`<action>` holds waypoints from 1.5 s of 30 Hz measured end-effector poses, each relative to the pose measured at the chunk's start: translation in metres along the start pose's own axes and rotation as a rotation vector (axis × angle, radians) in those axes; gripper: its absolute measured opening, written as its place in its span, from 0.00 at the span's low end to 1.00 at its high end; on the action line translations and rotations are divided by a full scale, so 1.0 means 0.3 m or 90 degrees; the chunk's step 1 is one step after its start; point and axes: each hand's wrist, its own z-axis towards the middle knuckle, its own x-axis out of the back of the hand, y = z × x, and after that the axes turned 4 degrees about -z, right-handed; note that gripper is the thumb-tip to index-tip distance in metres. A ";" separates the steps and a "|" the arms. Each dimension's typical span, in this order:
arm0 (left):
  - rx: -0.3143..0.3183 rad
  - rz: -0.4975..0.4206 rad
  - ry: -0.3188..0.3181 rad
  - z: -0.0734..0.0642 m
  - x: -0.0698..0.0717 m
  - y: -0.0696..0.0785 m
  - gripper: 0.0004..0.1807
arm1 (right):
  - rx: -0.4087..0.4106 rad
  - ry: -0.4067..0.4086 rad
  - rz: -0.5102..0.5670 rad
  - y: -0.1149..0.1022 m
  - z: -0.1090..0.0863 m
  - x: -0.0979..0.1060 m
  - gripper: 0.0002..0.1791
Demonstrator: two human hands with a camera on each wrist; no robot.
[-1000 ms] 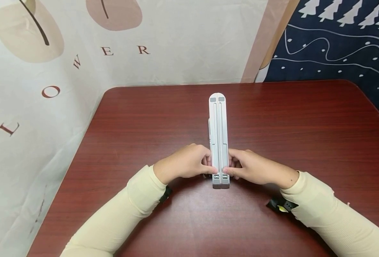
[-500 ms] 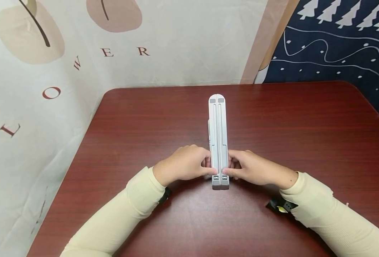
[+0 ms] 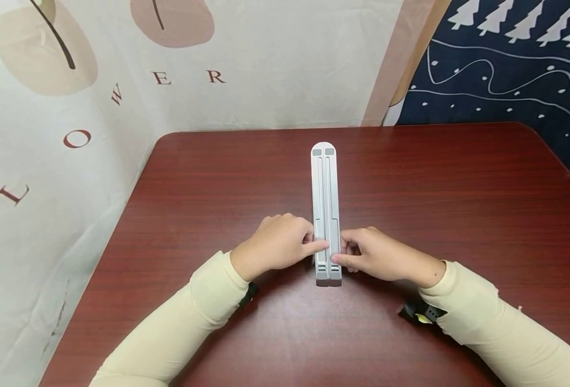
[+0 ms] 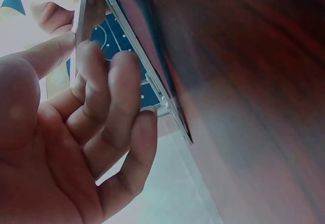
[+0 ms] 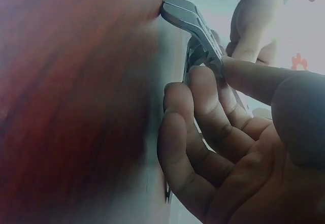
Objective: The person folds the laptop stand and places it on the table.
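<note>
While the table [image 3: 425, 188] spreads beneath, we hold a silver stand [image 3: 325, 212], likely light, stiff and slick, between our left hand [image 3: 285, 242] and right hand [image 3: 381, 254]; each pinches its near portion, the rails [image 3: 334, 193] seeming the safest grip, grey pads [image 3: 317, 152] lying beyond both.

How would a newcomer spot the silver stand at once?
On the reddish-brown table, look between the left hand and the right hand. The silver stand is there, long and narrow. Unlike the hands, it has parallel bars with grey patches at their rounded far end.
</note>
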 end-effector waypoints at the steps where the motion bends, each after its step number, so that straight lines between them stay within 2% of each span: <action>1: 0.004 0.002 0.009 0.000 0.002 0.001 0.28 | -0.001 0.001 -0.002 -0.001 0.000 0.000 0.11; 11: 0.061 0.000 0.075 0.003 0.014 0.005 0.29 | 0.009 0.002 0.013 -0.018 0.002 -0.009 0.11; 18: 0.077 -0.024 0.079 0.004 0.018 0.003 0.29 | 0.013 -0.011 -0.006 -0.016 -0.001 -0.003 0.11; 23: 0.080 -0.029 0.077 0.005 0.018 0.008 0.29 | 0.010 -0.010 -0.011 0.003 -0.009 0.041 0.10; 26: 0.082 -0.031 0.076 0.005 0.019 0.012 0.29 | 0.001 0.024 -0.034 0.011 -0.012 0.083 0.07; 30: 0.091 -0.027 0.081 0.002 0.024 0.012 0.28 | 0.005 0.097 -0.092 0.019 0.000 0.134 0.04; 34: 0.097 -0.032 0.086 0.001 0.027 0.012 0.26 | 0.005 0.163 -0.118 0.021 0.019 0.171 0.02; 39: 0.100 -0.037 0.086 0.000 0.030 0.011 0.25 | -0.002 0.228 -0.116 0.003 0.063 0.219 0.03; 45: 0.096 -0.039 0.079 0.003 0.030 0.013 0.24 | -0.012 0.309 -0.078 -0.046 0.128 0.300 0.04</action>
